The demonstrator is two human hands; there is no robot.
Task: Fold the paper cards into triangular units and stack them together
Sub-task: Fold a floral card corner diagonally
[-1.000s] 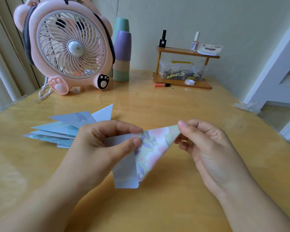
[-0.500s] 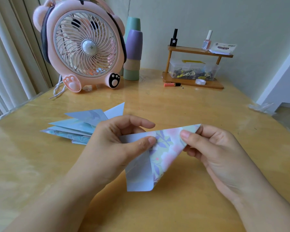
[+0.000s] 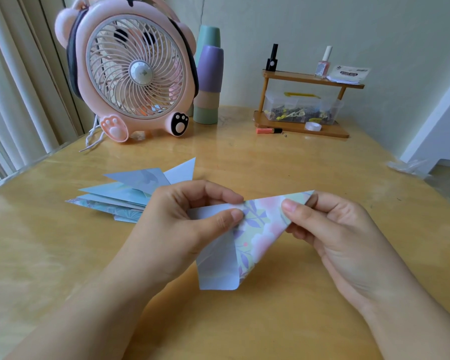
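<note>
1. Paper card (image 3: 255,229) held in the air just above the bench (image 3: 270,165), between both hands. Since a second ago the hold is unchanged; only the view has shifted, and the fold looks no tighter. My reading: the diagonal fold is lined up but not yet creased.
2. Left hand (image 3: 174,229) – thumb and forefinger pinch the card at its upper middle, the other fingers curled behind. The white back flap hangs loose below, its lower corner curling.
3. Right hand (image 3: 335,229) – thumb and fingers pinch the card's right tip, where the printed face shows.
4. Pile of folded triangles (image 3: 130,193) lies on the bench behind the left hand, points fanned out, well inside the bench edge.
5. Room: bare bench under and in front of the hands, enough to lay the card down and press the crease. Fan (image 3: 133,71), stacked cups (image 3: 208,79) and a small wooden shelf (image 3: 304,81) stand far back, out of the way.
</note>
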